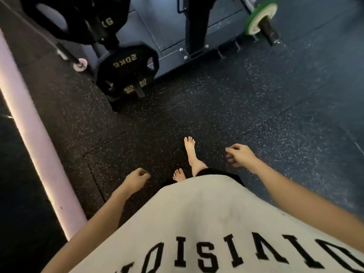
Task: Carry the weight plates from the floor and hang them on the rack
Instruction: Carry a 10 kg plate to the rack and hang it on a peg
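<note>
So the 20kg plate (127,72) is already hanging low on the black rack (102,46), with a bigger black plate (76,18) up above it on the same rack. The person is standing barefoot on the speckled rubber floor (216,107), well back from the rack. Left hand (137,177) is loosely curled with nothing in it, right hand (239,155) same deal, fingers hanging relaxed and empty. Off right of the rack there's a green plate (260,15) on a barbell end
</note>
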The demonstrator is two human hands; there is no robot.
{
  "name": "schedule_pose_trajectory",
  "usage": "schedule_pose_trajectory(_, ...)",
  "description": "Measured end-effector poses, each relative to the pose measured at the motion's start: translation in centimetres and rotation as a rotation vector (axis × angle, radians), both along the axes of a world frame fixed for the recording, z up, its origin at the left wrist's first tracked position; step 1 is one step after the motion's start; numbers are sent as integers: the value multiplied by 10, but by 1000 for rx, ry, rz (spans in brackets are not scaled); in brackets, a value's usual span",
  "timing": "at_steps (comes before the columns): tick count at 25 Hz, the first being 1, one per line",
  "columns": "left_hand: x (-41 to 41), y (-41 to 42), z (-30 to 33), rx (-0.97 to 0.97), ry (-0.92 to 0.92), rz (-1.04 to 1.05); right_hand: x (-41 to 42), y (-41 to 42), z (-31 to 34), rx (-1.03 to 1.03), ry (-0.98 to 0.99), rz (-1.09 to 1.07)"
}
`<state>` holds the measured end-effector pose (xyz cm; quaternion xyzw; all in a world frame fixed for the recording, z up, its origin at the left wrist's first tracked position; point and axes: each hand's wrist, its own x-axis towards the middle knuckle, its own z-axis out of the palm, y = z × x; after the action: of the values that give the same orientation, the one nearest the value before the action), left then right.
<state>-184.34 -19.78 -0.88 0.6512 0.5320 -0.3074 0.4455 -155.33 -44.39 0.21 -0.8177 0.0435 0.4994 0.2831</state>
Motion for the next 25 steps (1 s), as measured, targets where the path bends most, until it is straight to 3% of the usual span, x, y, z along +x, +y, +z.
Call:
schedule_pose_trajectory(6, 65, -7, 0, 6, -10, -357, -60, -117, 0, -33, -29, -480)
schedule_pose_trajectory(14, 202, -123, -3, -49, 19, -959, -109, -262, -14, -7, -22, -1154)
schedule_pose_trajectory(19, 324, -222, -6, 11, -41, -1142, -75, -347, -21, 39, 20, -1300)
schedule_pose_trajectory(25, 450, -345, 1, 60, -195, -1115, 10, -439, -11, 41, 67, -1214)
